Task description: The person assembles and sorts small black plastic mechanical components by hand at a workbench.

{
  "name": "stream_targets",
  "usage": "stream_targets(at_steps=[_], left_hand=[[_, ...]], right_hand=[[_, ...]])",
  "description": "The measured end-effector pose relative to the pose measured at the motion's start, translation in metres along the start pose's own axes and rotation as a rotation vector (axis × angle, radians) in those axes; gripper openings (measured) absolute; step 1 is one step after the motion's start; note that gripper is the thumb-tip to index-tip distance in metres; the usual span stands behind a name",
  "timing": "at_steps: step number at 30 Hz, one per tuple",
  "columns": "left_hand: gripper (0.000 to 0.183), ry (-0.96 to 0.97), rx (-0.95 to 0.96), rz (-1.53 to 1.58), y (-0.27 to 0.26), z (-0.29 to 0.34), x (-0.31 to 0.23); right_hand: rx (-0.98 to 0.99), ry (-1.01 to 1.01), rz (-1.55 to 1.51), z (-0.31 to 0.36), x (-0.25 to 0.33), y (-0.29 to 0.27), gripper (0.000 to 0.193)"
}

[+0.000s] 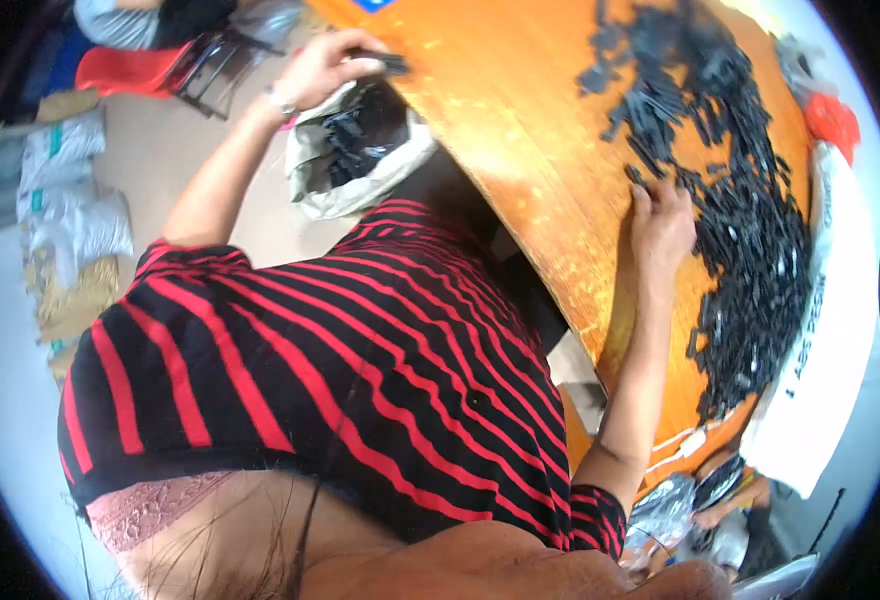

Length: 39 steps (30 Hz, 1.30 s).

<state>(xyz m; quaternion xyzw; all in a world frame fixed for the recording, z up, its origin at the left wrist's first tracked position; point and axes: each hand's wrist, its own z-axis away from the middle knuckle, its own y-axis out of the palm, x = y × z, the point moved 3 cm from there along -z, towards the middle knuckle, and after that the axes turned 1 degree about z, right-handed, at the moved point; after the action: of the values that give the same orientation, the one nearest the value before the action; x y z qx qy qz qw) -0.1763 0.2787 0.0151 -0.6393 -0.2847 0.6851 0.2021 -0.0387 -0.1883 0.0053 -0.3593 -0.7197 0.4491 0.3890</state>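
My left hand (328, 72) is closed around a few small, dark, strip-like pieces (388, 62) at the table's left edge. Just below it, an open white woven sack (310, 180) with a dark inside holds more black pieces (345, 135). On the table, my right hand (663, 225) is at the left side of a large heap of short black plastic-looking pieces (750, 290). Its fingers are curled, and one black piece (636, 176) shows at the thumb tip. Blur hides the exact shape of the pieces.
The orange-brown wooden table (520, 150) slants across the view. A white printed sack (825, 340) lies along its far right side, near a red plastic bag (833, 125). A red chair (130, 70) and stacked packages (75, 190) are at left. Another person's arm (730, 505) shows lower right.
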Motion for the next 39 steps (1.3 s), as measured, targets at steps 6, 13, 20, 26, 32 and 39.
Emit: stream_targets(at_steps=[6, 13, 20, 26, 32, 39], left_hand=[[0.021, 0.367, -0.196, -0.331, 0.003, 0.014, -0.054], [0.023, 0.503, -0.176, -0.296, 0.013, 0.025, -0.074], [0.024, 0.52, -0.149, -0.118, 0.039, 0.023, -0.108], [0.026, 0.561, -0.109, 0.004, 0.054, 0.025, -0.13], [0.026, 0.486, -0.061, 0.027, 0.053, 0.034, -0.112], [0.033, -0.011, 0.331, -0.586, 0.018, 0.049, -0.008]], right_hand=[[0.031, 0.025, -0.045, 0.005, 0.008, 0.0, 0.018], [0.06, 0.03, 0.017, 0.006, 0.021, -0.004, 0.021], [0.154, -0.185, -0.513, 0.004, 0.145, -0.04, 0.052], [0.099, -0.361, -0.628, -0.007, 0.189, -0.023, 0.031], [0.206, -0.36, -0.631, -0.001, 0.19, -0.012, 0.022], [0.179, -0.199, -0.528, 0.012, 0.123, -0.008, 0.028]])
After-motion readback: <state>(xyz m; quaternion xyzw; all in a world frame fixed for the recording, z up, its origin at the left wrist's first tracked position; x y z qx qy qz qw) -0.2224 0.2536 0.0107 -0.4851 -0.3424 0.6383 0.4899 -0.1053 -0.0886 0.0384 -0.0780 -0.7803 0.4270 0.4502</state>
